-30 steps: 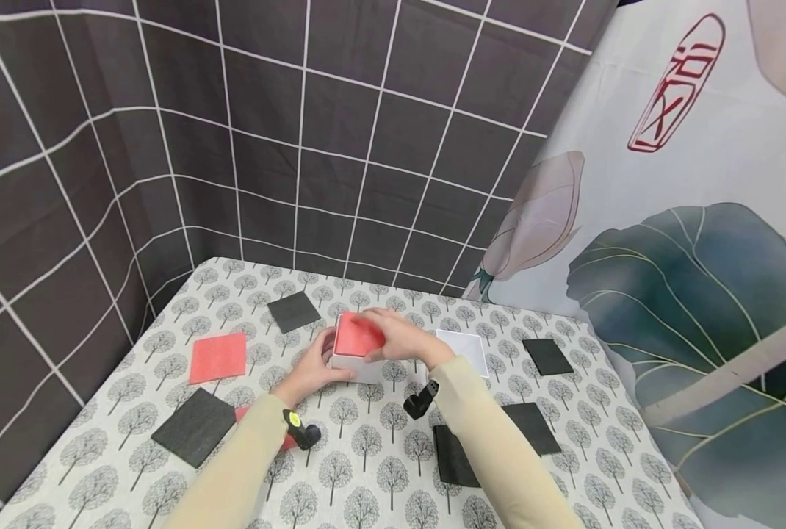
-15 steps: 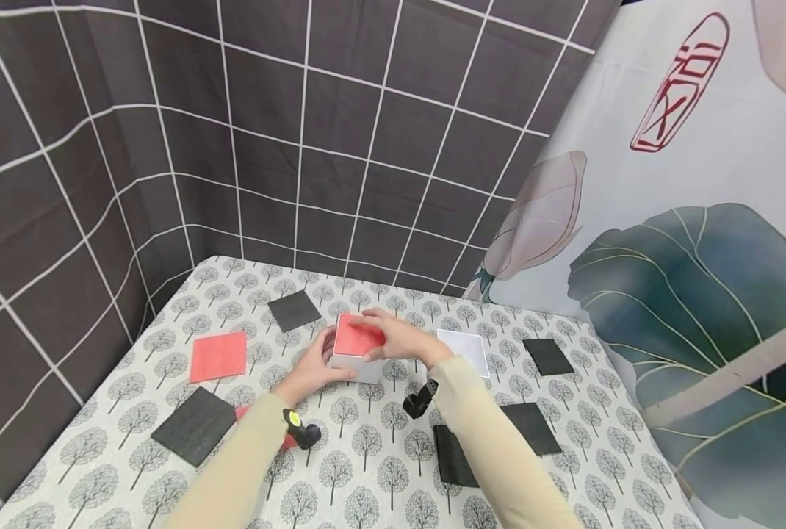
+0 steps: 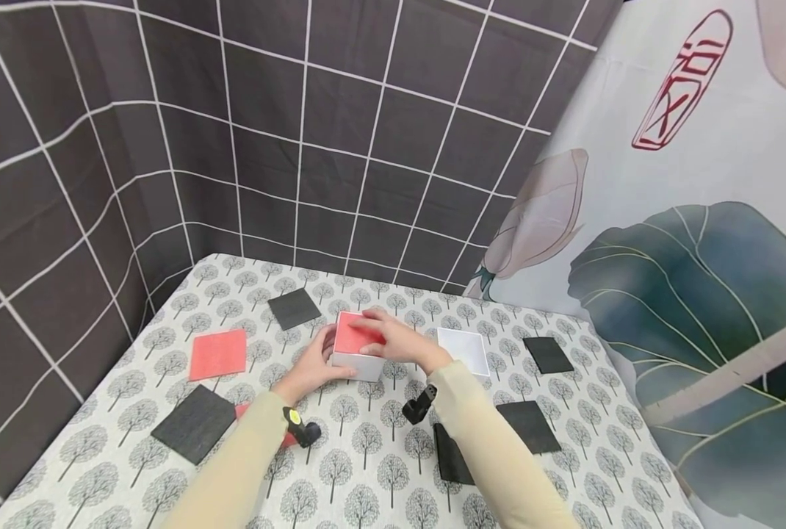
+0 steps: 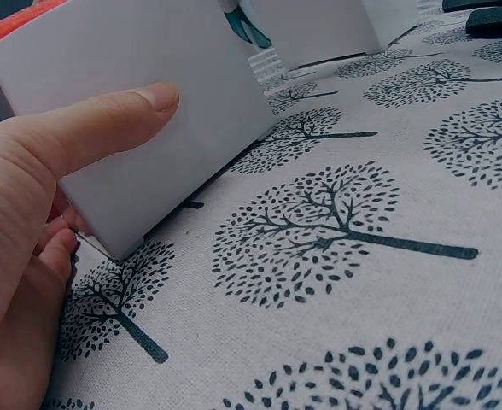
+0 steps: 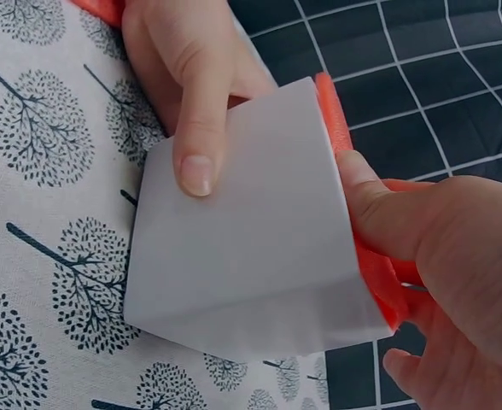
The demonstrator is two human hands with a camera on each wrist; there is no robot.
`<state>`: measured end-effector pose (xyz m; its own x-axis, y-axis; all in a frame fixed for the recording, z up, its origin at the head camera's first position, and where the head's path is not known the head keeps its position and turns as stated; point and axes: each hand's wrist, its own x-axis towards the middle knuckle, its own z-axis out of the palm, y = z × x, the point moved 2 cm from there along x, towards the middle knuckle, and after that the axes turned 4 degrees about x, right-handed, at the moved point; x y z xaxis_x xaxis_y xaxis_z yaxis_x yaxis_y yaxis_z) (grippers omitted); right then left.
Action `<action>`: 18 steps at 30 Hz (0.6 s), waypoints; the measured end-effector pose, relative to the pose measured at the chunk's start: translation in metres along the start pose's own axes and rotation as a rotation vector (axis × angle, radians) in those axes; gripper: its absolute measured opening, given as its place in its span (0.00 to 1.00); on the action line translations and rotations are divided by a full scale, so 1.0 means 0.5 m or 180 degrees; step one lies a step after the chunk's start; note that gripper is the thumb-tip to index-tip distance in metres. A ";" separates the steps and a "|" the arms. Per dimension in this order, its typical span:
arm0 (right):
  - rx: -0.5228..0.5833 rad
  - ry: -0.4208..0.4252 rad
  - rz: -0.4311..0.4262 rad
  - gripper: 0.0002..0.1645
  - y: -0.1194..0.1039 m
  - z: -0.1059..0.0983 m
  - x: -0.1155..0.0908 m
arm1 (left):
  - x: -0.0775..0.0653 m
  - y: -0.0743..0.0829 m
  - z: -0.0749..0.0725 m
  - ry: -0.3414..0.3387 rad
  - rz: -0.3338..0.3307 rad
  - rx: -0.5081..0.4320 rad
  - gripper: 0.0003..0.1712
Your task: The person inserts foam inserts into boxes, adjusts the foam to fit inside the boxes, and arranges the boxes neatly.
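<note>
A small white box (image 3: 358,366) stands on the patterned cloth, held at its left side by my left hand (image 3: 311,371). In the left wrist view, that thumb (image 4: 119,120) lies flat along the box's white wall (image 4: 178,77); the other fingers go behind it, mostly hidden. A red foam-like sheet (image 3: 350,334) covers the box's top. My right hand (image 3: 396,336) presses on the sheet with its fingers extended. From the right wrist view, the right thumb (image 5: 362,184) is at the box's edge, and red material (image 5: 332,111) shows just past the rim.
Right of the box lies a shallow white square tray or lid (image 3: 463,351). Dark square sheets (image 3: 294,310) lie about, including one at far right (image 3: 547,355) and one at left (image 3: 195,426). A red sheet (image 3: 217,356) lies at left. Behind the table hangs a grid-patterned curtain (image 3: 254,147).
The right fingers have shifted slightly over the red sheet, which now shows more white rim around it. The left hand and the box stay in place.
</note>
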<state>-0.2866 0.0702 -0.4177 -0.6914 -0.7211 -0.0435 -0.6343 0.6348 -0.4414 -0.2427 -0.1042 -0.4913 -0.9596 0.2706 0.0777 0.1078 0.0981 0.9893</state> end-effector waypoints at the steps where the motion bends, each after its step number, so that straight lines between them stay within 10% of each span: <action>1: -0.0022 0.0006 0.0018 0.35 0.000 0.001 0.000 | -0.001 0.002 -0.001 0.0000 0.0000 -0.0001 0.55; 18: -0.0374 -0.0007 0.0318 0.31 0.000 0.013 0.011 | 0.025 -0.053 0.001 0.0105 -0.0082 -0.0008 0.58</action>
<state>-0.2881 0.0645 -0.4238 -0.7524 -0.6533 -0.0839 -0.5986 0.7313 -0.3269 -0.2573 -0.1031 -0.5167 -0.9701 0.2361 0.0562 0.0823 0.1022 0.9914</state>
